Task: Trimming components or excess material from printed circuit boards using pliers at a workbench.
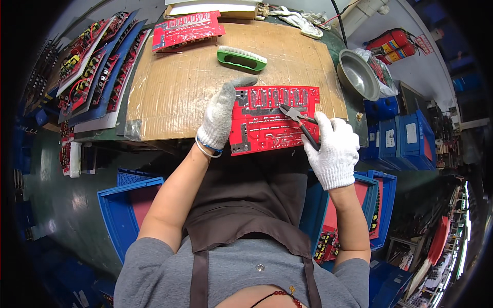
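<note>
A red circuit board [272, 126], solder side up, is tilted at the near edge of the cardboard-covered table. My left hand [220, 113], in a greyish-white glove, grips the board along its left edge. In my white-gloved right hand [335, 149] is a pair of cutting pliers [295, 115] with dark handles. The pliers' jaws lie over the soldered face, near the middle of the board. Beyond the board lies a green-handled brush [241, 58] with white bristles facing away. Another red circuit board [188, 32] rests at the far left of the cardboard.
Cardboard [174, 87] covers the tabletop. A metal bowl [358, 74] sits at the right edge, and white gloves [300, 20] lie at the back. Racked boards [97, 72] stand at the left. Blue crates [120, 205] flank my body, with more blue bins [403, 138] at the right.
</note>
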{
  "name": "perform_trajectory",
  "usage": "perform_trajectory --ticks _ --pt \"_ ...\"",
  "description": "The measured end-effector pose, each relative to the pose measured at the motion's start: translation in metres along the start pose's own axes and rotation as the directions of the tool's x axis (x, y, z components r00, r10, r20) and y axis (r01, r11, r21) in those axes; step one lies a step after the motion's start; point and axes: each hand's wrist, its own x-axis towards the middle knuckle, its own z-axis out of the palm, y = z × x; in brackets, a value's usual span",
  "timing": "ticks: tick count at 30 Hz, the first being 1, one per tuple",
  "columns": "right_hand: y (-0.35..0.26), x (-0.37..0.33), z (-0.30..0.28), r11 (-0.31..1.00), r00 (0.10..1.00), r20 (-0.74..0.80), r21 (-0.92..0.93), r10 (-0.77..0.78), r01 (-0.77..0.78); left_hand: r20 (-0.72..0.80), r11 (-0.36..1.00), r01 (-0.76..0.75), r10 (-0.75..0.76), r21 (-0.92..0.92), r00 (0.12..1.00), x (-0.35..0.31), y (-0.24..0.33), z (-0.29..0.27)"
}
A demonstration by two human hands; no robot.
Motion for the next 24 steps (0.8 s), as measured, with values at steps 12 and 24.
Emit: perform_trajectory --ticks 12,24 --pt "-0.008 -0.002 0.003 0.990 0.982 0.146 0.051 0.123 -0.131 0.003 1.000 -0.008 0.008 0.021 1.000 0.001 -0.004 -0.003" --pt "0.037 -0.015 0.008 0.965 0.967 -0.062 0.104 0.248 -0.241 0.021 0.999 0.013 -0.012 -0.034 1.000 -0.001 -0.001 0.000"
